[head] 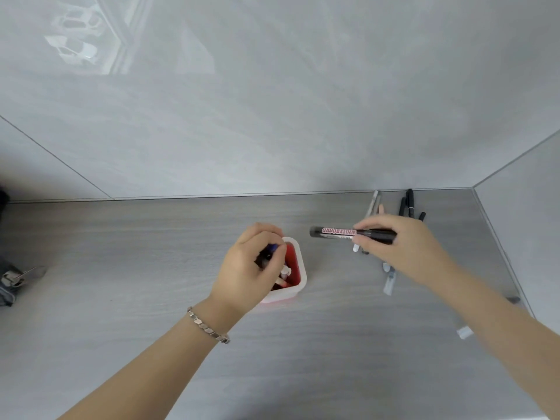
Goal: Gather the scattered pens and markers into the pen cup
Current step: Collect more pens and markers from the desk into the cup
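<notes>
The pen cup [298, 275], red inside with a white rim, stands on the grey table near the middle. My left hand [254, 268] is over its mouth, fingers closed on a dark blue pen [270, 251] that points down into it. Other pens show inside the cup. My right hand [403, 250] hovers to the right of the cup and grips a black whiteboard marker [351, 232] held level, its cap end pointing left. Several pens lie beyond and under the right hand: black ones [409, 204], a silver one [372, 204], a pale one [388, 281].
A wall runs along the table's far edge and a side wall closes the right. A white cap or pen end [464, 331] and a small dark piece [513, 299] lie near my right forearm. A dark bag [10, 283] sits at the left edge.
</notes>
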### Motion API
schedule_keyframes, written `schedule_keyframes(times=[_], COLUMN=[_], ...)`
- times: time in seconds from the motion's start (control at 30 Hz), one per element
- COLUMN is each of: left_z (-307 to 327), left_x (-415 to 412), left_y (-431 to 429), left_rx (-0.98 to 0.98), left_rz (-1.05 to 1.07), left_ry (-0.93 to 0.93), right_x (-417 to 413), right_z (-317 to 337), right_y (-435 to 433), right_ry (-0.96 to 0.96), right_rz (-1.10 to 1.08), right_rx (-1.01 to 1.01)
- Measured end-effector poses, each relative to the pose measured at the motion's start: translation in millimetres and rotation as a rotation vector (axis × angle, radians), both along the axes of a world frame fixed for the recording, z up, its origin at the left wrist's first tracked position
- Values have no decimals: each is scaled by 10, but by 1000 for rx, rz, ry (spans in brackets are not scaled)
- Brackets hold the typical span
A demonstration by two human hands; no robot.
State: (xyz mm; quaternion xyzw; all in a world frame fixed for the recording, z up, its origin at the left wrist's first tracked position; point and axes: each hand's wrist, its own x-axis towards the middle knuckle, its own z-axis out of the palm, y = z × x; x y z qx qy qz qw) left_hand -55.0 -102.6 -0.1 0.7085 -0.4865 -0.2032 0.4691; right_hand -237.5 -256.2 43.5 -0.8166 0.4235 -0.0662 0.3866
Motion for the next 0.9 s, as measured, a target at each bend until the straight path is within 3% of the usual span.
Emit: schedule_keyframes(times=[0.13,0.3,0.47,0.53,0.67,0.73,0.8,0.83,0.9], left_z=[-10,-17,53,73,25,-13,-24,-25,-22], left_x=[-21,-7,4,0,18,27,29,26,17], left_y=[27,27,79,141,321,361,348,333,308], left_rx=[-7,25,69,80,208,283,324,327,328], left_rz=[8,-11,-65,-66,-122,-150,-144,-131,-103], left_ry=[22,27,156,212,212,148,71,41,16], right_x=[-10,427,807,841,676,614,518,442,276], right_z=[373,339,27,-124,-294,-266,-349,-453,-624], right_y=[295,584,677,764,831,729,461,254,-158], right_ry=[64,246,134,70,-6,-168,-290,-236,132], right_rz=[83,192,217,242,331,209,-48,-122,-12], right_rx=[110,-200,-459,-392,-37,47,24,-66,-257])
